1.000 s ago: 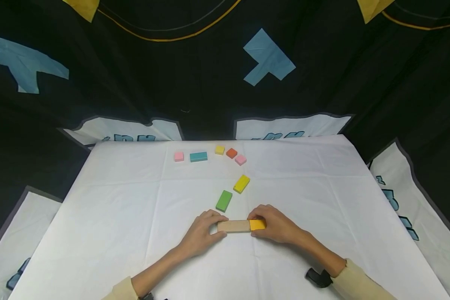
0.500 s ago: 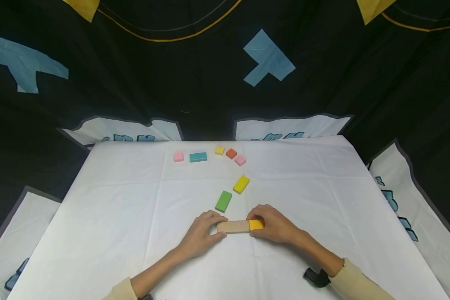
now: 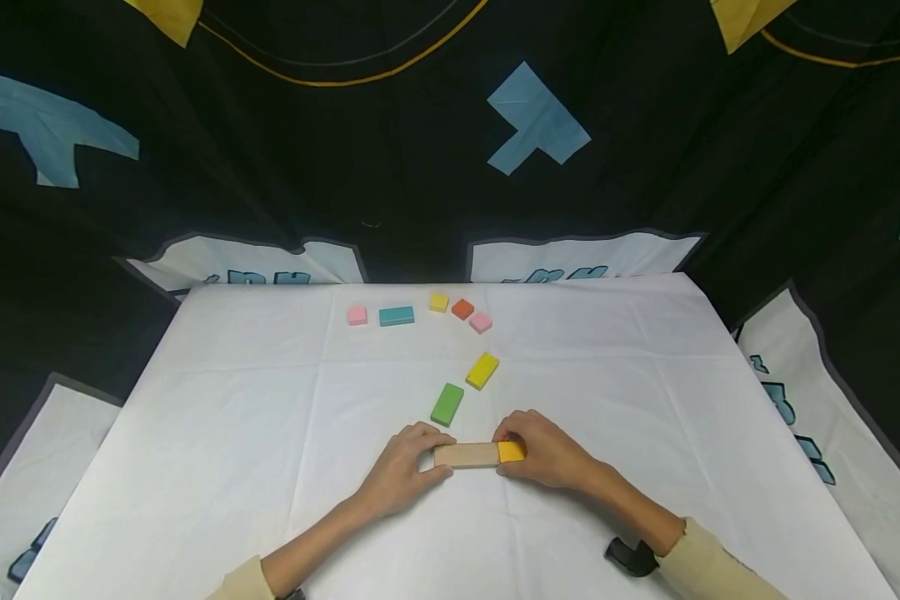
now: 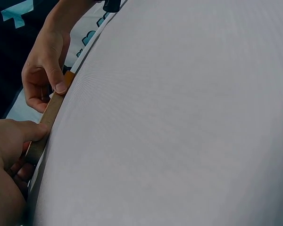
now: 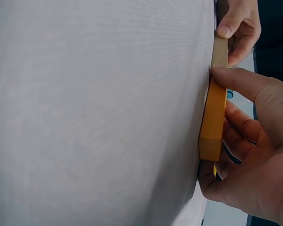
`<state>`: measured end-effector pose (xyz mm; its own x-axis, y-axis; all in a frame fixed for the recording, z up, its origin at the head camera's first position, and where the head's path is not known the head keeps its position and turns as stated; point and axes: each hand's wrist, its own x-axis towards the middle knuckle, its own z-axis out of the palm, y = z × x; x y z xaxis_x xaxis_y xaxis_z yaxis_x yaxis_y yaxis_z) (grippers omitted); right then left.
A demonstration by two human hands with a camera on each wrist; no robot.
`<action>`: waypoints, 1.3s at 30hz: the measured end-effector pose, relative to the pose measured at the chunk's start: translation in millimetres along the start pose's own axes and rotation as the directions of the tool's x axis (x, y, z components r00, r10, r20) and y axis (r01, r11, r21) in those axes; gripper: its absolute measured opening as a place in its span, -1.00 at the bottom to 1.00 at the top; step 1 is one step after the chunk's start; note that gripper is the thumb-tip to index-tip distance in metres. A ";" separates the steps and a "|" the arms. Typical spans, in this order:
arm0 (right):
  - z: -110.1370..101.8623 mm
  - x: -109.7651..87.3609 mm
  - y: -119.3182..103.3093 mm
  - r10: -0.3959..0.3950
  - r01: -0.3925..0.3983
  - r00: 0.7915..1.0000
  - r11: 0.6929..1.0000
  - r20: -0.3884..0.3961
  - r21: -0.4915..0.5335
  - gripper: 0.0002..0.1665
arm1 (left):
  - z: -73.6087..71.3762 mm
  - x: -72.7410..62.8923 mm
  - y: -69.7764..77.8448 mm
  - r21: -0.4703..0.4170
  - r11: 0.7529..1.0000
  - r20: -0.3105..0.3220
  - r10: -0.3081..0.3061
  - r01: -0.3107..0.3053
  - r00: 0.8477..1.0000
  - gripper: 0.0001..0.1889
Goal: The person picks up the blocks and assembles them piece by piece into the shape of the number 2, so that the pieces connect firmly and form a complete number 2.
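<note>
A plain wooden block [image 3: 467,455] and an orange-yellow block [image 3: 510,452] lie end to end in one row on the white cloth. My left hand [image 3: 401,468] pinches the left end of the wooden block between thumb and fingers. With thumb and fingers on opposite long sides, my right hand [image 3: 547,450] grips the orange-yellow block close to where the two meet. In the right wrist view, the thumb lies over that joint and the orange-yellow block [image 5: 212,117] reaches back toward the palm. Just beyond the row is a green block [image 3: 447,404].
Farther back lie a yellow block [image 3: 482,371], a teal block [image 3: 397,316], a small yellow block [image 3: 438,302], a red-orange block [image 3: 462,309] and two pink blocks, one at left [image 3: 357,316] and one at right [image 3: 481,322]. A dark curtain [image 3: 307,167] hangs behind the table.
The right hand has shifted very slightly left along the orange-yellow block, its thumb now nearer the joint. The left hand and the other blocks stay in place.
</note>
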<state>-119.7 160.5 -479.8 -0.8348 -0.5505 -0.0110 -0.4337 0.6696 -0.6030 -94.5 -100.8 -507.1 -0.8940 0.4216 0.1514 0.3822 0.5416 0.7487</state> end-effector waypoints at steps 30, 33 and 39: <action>0.1 -0.5 0.7 0.011 -0.011 1.000 1.000 0.014 -0.004 -0.68 | -43.0 21.7 -23.9 -0.118 0.990 0.025 -0.069 0.072 0.997 -0.64; 0.1 0.0 0.8 0.016 -0.015 1.000 1.000 0.017 -0.006 -0.68 | -47.6 28.3 -27.2 -0.139 0.988 0.061 -0.064 0.072 0.996 -0.58; -0.6 -0.6 1.6 0.012 -0.012 1.000 1.000 0.018 -0.006 -0.68 | -56.2 40.0 -36.1 -0.155 0.987 0.181 -0.022 0.051 0.983 -0.38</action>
<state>-120.0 162.2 -480.2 -0.8338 -0.5512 -0.0324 -0.4258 0.6792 -0.5978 -157.2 -144.3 -491.8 -0.8452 0.5343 0.0154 0.2954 0.4429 0.8465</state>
